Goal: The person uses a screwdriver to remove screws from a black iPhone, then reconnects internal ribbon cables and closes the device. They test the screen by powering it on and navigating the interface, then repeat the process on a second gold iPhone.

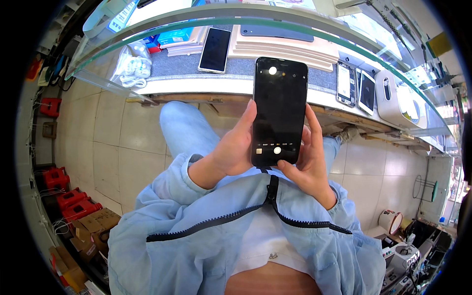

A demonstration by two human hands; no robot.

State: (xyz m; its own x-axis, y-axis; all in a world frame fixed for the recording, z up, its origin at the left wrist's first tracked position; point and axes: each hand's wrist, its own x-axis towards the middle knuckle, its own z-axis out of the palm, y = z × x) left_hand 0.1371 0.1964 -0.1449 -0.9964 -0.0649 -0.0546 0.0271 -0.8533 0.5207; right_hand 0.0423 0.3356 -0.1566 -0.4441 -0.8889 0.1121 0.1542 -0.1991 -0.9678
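A black smartphone (279, 113) is held upright between my two hands, its dark screen showing a camera interface with a round white shutter button. My left hand (233, 145) grips the phone's left side, thumb along the edge. My right hand (312, 162) wraps round the right side, with its thumb at the bottom edge near the shutter button. Just beyond, on the grey mat of the glass counter, lie a white-framed phone (214, 50), an opened phone (345, 83) and another white phone (367, 93).
The glass counter (196, 88) spans the top, holding coiled white cables (135, 69), paper stacks (280, 54) and a white bin (393, 98). Red cases (69, 199) and cardboard boxes (91, 223) line the left floor. Assorted equipment (403, 260) is piled at lower right.
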